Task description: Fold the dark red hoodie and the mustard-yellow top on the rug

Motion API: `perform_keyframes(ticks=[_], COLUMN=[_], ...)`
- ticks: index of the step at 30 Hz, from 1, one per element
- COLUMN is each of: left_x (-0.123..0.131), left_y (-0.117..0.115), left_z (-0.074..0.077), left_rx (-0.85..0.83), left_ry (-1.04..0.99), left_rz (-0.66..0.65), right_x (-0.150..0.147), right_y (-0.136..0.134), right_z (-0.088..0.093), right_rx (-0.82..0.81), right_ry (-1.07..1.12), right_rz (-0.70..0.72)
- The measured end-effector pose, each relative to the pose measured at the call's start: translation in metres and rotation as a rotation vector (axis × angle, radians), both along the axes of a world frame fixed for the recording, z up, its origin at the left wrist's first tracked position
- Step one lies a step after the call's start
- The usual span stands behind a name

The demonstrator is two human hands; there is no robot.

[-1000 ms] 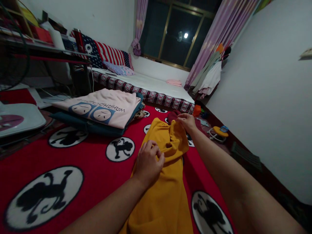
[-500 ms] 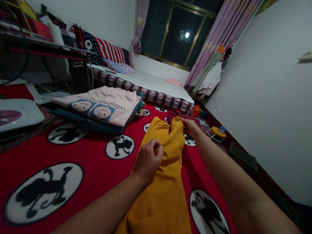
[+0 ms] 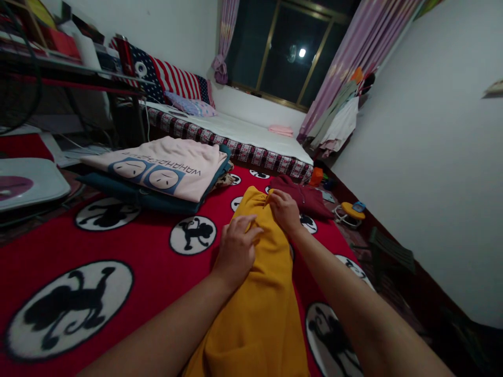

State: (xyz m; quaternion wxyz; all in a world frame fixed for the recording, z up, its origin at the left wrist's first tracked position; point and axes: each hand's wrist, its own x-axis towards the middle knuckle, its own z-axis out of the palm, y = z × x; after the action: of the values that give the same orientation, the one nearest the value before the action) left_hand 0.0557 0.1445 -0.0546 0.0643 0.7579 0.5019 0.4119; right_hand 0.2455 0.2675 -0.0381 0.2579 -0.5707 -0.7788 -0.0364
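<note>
A long yellow garment [image 3: 259,309] lies lengthwise on the red blanket [image 3: 153,283] with its monkey-figure circles. On the garment's left side rests my left hand [image 3: 238,246], its fingers apart and nothing held. My right hand [image 3: 283,209] is at the far end of the garment, fingers bent and pressed together on a fold of the yellow cloth. Just beyond it lies a dark red folded garment [image 3: 304,196]. To the left sits a stack of folded clothes, a pink top [image 3: 165,162] with blue patches over a dark teal piece [image 3: 145,199].
A bed [image 3: 236,128] with pillows stands below the window. At the left are a cluttered desk [image 3: 78,73] and a white chair seat [image 3: 31,183]. Along the right wall are a yellow stool [image 3: 351,211], a dark green stool [image 3: 393,251] and hanging clothes [image 3: 340,125].
My right hand has moved left, folding the far right edge of the yellow garment inward and uncovering more of the dark red one. The fingers of my left hand have spread.
</note>
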Motion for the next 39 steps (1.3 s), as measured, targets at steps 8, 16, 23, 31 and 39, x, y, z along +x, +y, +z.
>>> perform_keyframes(ticks=[8, 16, 23, 31, 39], left_x=[-0.013, -0.025, -0.045, -0.097, -0.112], left_y=[0.012, 0.021, -0.016, -0.084, -0.105], left_z=[-0.008, -0.016, -0.005, 0.033, 0.061], left_rx=[-0.176, -0.172, -0.03, -0.134, -0.42], left_ry=[0.141, 0.037, 0.078, 0.438, 0.6], left_rz=[0.01, -0.074, -0.221, -0.814, -0.889], right_x=[-0.007, -0.001, 0.01, -0.003, -0.011], right_y=[0.007, -0.076, -0.223, -0.302, -0.299], right_z=[-0.018, -0.014, 0.0, 0.006, 0.007], right_rx=[-0.346, -0.367, -0.21, -0.21, -0.452], right_ry=[-0.2, -0.094, 0.267, 0.078, -0.048], right_rz=[-0.181, -0.027, 0.261, 0.488, 0.486])
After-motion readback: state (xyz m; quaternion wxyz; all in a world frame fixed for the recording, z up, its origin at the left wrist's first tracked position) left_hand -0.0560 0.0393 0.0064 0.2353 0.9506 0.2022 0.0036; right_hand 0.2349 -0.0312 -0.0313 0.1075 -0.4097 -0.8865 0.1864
